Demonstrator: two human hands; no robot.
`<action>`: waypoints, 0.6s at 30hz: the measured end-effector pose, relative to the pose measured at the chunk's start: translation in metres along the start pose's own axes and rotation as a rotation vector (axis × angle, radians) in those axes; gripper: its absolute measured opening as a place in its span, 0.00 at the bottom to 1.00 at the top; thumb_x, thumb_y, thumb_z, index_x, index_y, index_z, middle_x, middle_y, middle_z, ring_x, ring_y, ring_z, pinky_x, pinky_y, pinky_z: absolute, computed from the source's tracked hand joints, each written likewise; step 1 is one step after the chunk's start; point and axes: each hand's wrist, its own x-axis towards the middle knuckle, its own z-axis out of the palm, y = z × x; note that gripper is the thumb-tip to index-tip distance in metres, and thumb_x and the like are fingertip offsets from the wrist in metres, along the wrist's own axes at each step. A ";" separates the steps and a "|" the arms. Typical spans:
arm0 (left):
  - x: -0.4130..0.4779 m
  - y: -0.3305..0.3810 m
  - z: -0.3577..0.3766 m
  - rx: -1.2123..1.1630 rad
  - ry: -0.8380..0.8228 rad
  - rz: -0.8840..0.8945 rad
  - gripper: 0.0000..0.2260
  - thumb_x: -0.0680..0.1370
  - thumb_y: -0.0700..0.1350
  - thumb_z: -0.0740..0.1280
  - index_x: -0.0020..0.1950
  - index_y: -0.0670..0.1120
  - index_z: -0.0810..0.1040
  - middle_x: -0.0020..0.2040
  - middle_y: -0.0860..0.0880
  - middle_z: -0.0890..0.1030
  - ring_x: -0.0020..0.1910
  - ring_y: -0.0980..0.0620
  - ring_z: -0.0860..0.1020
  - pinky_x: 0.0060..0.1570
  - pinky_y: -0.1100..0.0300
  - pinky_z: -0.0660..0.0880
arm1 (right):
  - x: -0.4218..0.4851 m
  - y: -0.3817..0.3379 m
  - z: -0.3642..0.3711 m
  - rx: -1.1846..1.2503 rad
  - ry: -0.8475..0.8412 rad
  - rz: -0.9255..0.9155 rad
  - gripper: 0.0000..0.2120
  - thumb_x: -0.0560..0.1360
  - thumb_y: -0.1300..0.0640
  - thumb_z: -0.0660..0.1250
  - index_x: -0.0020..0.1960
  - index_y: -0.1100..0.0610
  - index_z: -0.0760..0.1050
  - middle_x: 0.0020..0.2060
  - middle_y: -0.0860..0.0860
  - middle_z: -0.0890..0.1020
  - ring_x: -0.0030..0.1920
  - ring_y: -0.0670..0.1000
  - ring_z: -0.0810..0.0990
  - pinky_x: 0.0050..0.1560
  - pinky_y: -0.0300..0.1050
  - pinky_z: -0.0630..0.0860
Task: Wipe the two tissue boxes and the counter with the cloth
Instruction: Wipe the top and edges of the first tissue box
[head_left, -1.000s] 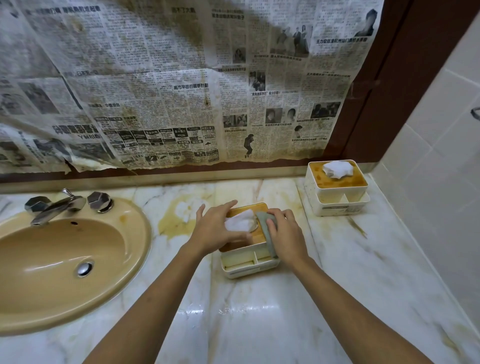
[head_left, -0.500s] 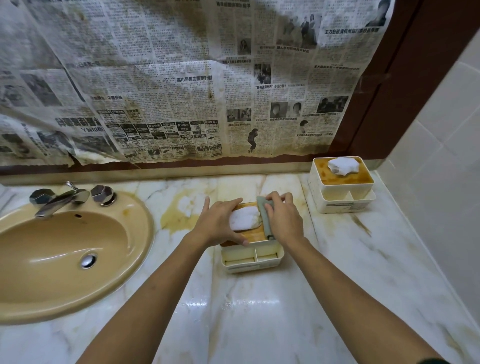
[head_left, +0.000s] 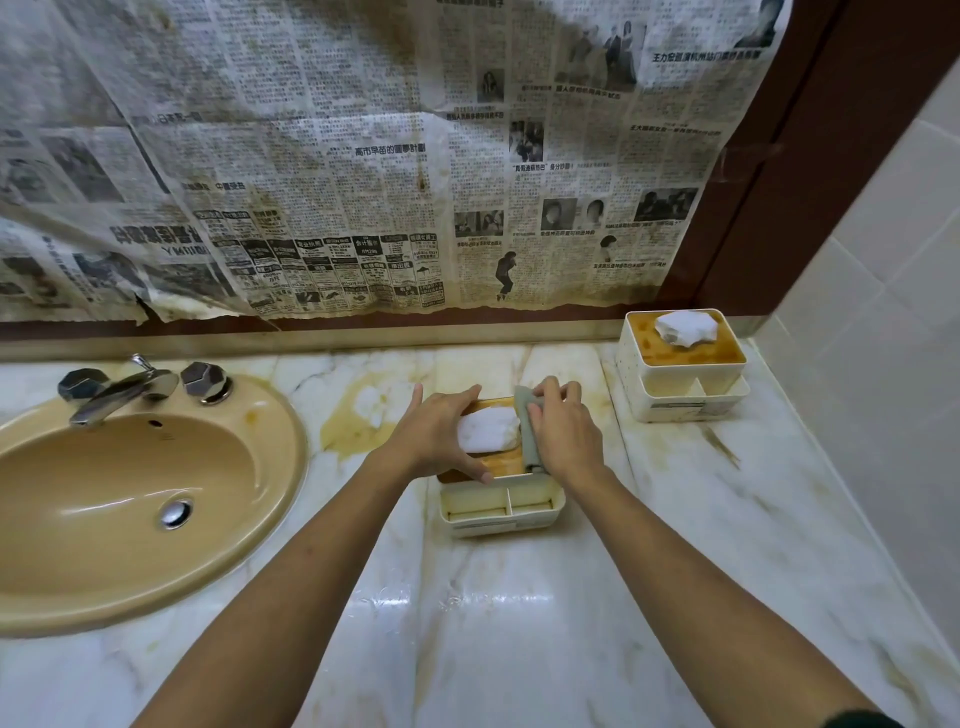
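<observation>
We are on the first step, wiping the near tissue box (head_left: 501, 512) at mid-counter: our left hand (head_left: 436, 441) lies flat and steadies it, our right hand (head_left: 563, 436) curls round the cloth (head_left: 527, 436) on its top, and next, we judge, come the far box (head_left: 685, 384) at the right and the stained counter (head_left: 493, 623).

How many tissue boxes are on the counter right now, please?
2. The near tissue box sits centrally, under the left hand and the right hand with the cloth; the far tissue box stands in the back right corner. None seems hidden.
</observation>
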 end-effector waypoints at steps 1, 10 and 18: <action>0.000 0.000 0.001 0.001 0.001 0.000 0.59 0.58 0.67 0.79 0.81 0.48 0.56 0.74 0.49 0.71 0.74 0.49 0.64 0.77 0.44 0.38 | -0.009 0.002 0.002 -0.003 -0.004 0.003 0.10 0.84 0.50 0.56 0.62 0.52 0.65 0.60 0.55 0.71 0.51 0.56 0.77 0.41 0.48 0.76; 0.003 -0.002 0.001 -0.004 -0.004 0.020 0.58 0.59 0.65 0.80 0.81 0.49 0.55 0.73 0.50 0.71 0.74 0.48 0.64 0.77 0.44 0.38 | -0.012 0.006 0.002 -0.015 -0.003 -0.036 0.10 0.84 0.51 0.54 0.62 0.55 0.64 0.59 0.56 0.71 0.49 0.58 0.79 0.39 0.49 0.74; 0.002 -0.006 0.002 -0.030 -0.027 0.013 0.57 0.59 0.65 0.79 0.81 0.52 0.55 0.73 0.50 0.70 0.75 0.49 0.62 0.76 0.42 0.35 | 0.026 0.021 -0.023 0.273 0.091 0.012 0.04 0.82 0.55 0.57 0.54 0.50 0.70 0.51 0.50 0.77 0.49 0.53 0.76 0.46 0.49 0.73</action>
